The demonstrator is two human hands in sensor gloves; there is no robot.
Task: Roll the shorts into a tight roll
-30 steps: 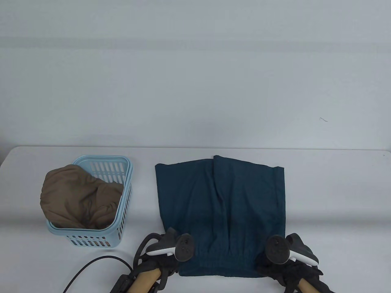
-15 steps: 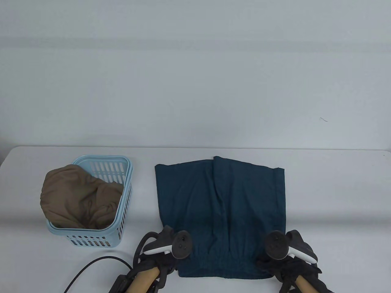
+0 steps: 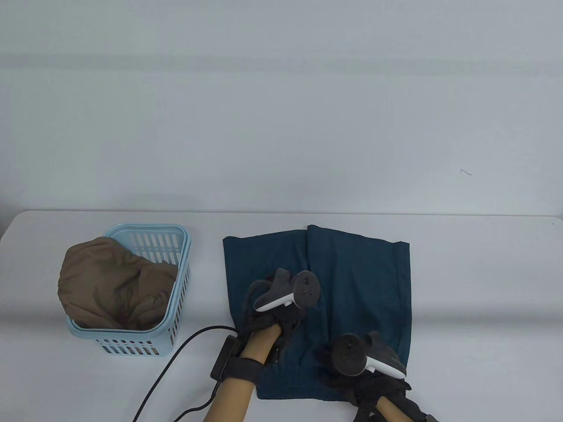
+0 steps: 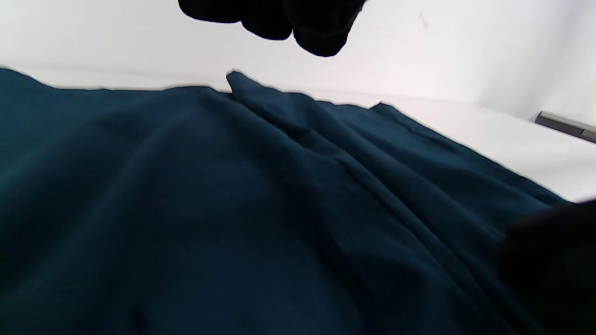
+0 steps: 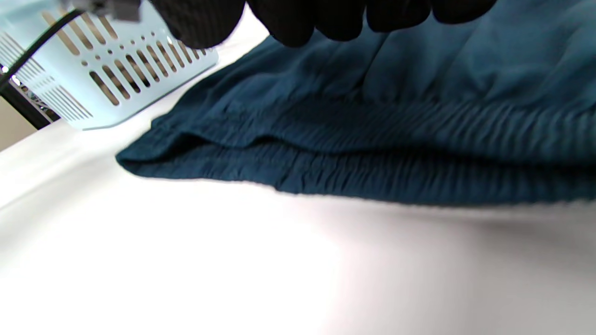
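Dark teal shorts (image 3: 356, 281) flat, elastic waistband (image 5: 372, 172) ribbed. Left hand (image 3: 275, 318), right hand (image 3: 365, 378) over fabric; finger grip unclear for both.

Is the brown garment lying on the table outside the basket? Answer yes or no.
No. In the table view the brown garment sits inside the light blue basket, bulging over its left rim.

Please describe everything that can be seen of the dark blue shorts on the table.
The shorts are dark teal-blue, of a soft woven-looking cloth, and lie flat and unrolled on the white table. The gathered elastic waistband is at the near edge; the two legs point away, one overlapping the other at the middle. The left hand rests on the left leg, the right hand near the waistband.
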